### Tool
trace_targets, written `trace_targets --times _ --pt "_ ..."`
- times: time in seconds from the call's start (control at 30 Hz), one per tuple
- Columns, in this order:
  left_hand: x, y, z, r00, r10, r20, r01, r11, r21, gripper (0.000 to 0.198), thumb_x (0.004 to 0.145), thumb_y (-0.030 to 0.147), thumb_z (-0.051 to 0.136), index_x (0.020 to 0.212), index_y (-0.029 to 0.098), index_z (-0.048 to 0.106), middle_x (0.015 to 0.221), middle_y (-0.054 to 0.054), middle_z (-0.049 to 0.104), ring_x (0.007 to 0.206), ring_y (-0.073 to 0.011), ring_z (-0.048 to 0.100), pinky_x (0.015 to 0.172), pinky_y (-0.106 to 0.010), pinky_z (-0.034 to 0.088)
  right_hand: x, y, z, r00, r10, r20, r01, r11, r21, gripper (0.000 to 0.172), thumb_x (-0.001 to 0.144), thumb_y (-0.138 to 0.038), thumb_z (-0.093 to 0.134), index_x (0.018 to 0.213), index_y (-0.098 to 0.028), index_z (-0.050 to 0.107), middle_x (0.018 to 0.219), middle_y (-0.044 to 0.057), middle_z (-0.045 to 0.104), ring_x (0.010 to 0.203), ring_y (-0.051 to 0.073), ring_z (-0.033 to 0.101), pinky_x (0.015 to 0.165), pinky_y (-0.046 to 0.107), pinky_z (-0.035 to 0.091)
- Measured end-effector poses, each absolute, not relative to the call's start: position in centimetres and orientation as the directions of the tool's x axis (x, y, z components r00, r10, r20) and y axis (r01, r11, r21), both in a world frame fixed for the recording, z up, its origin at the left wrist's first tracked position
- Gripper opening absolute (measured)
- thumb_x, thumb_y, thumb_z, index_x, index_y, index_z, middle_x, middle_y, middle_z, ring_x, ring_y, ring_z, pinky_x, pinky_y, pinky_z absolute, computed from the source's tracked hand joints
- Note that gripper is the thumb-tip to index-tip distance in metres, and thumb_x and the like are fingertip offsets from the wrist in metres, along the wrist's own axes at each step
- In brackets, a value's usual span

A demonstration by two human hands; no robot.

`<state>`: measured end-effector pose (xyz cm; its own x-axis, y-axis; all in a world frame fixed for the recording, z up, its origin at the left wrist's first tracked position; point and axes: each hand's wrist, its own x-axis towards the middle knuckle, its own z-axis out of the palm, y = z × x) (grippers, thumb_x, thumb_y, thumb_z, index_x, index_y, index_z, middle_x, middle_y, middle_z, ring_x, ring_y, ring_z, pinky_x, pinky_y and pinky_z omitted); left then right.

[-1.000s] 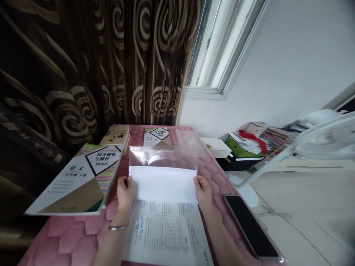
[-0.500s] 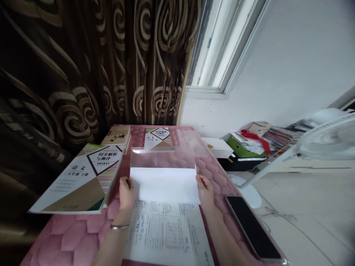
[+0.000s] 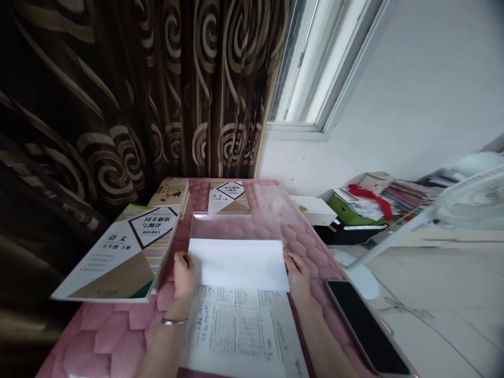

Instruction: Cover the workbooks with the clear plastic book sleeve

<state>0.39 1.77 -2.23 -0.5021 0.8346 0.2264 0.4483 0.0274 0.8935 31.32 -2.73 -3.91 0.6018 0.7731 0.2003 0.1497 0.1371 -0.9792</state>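
Step in hand seems holding white paper (image 3: 238, 265) square; best done with light, even pull from both sides, hands level, no creasing of clear film (image 3: 236, 227) beyond far edge of paper

Left hand's grip (image 3: 185, 274) pinches paper's left edge, right hand's grip (image 3: 297, 275) its right; paper spans between, mid tabletop (image 3: 114, 338), printed sheet (image 3: 244, 333) on near-edge side; phone (image 3: 366, 328) along right edge

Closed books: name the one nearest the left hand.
The white-and-tan book at front left; the brown book and the rear white book lie farther from the left hand.
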Motion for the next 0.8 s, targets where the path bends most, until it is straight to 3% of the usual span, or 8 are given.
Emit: trace_targets --times 0.2,0.47,0.7,0.8 --pt "0.6 1.7 -2.3 -0.504 0.829 0.244 0.447 0.009 0.895 0.006 0.081 0.028 0.049 0.077 0.024 0.046 0.065 0.0 0.057 0.064 -0.0196 0.058 0.064 -0.032 0.046 31.5 -2.7 -3.2 0.539 0.828 0.156 0.073 0.139 -0.988 0.04 0.069 -0.058 0.069 0.075 -0.018 0.067 0.078 0.003 0.068 0.069 0.018 0.057 0.061 0.028 0.045" --pt "0.7 1.6 -1.6 -0.52 0.82 0.239 0.408 -0.008 0.913 0.008 0.08 0.026 0.051 0.078 0.023 0.045 0.066 0.0 0.055 0.064 -0.0189 0.056 0.063 -0.032 0.045 30.8 -2.5 -3.8 0.612 0.765 0.203 0.179 0.117 -0.977 0.05 0.068 -0.064 0.066 0.091 -0.021 0.064 0.085 0.003 0.07 0.077 0.021 0.063 0.065 0.032 0.05" --pt "0.7 1.6 -1.3 -0.53 0.823 0.204 0.376 0.013 0.926 0.007 0.081 0.025 0.052 0.078 0.023 0.046 0.065 0.002 0.054 0.064 -0.0177 0.055 0.065 -0.03 0.044 30.7 -2.9 -3.1 0.605 0.788 0.111 0.195 -0.013 -0.981 0.039 0.072 -0.06 0.063 0.083 -0.022 0.067 0.083 0.005 0.071 0.075 0.023 0.063 0.066 0.034 0.05" --pt "0.7 1.4 -1.2 -0.533 0.825 0.189 0.352 0.012 0.936 0.008 0.08 0.027 0.053 0.078 0.022 0.047 0.067 0.001 0.055 0.066 -0.0177 0.055 0.066 -0.03 0.043 30.7 -2.6 -2.7 0.583 0.801 0.138 0.235 -0.004 -0.972 0.041 0.07 -0.061 0.062 0.077 -0.021 0.066 0.083 0.004 0.07 0.075 0.022 0.062 0.068 0.034 0.049"
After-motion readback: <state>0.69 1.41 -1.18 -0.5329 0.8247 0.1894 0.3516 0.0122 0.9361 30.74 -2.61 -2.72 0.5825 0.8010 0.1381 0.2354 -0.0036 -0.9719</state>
